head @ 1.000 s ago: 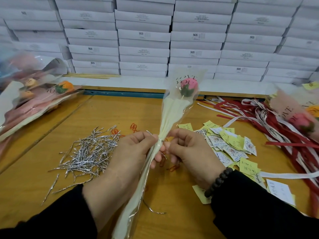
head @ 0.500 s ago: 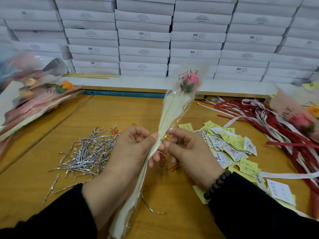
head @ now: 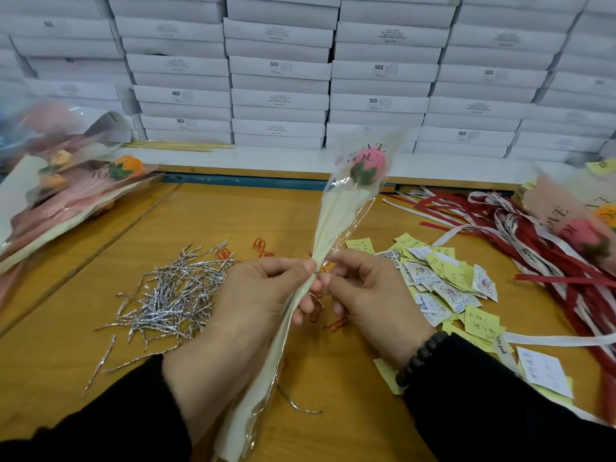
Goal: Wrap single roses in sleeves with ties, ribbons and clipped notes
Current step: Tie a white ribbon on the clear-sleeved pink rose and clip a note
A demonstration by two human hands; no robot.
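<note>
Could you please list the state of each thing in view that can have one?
Sleeved pink rose: held upright, tilted slightly right, sleeve gathered at the neck.
Twist tie: wrapped around the gathered neck.
Left hand: grips the sleeve at the neck.
Right hand: pinches the tie at the neck.
Silver ties: loose heap on the table.
Ribbons: loose, untied.
Notes: scattered, unclipped.

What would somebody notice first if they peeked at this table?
Probably the pink rose in its clear sleeve, held up in the middle by both hands, the left hand and right hand pinching at a silver tie round its neck. Next, the shiny heap of silver twist ties to the left on the wooden table, and the yellow and white notes beside red and white ribbons to the right.
</note>
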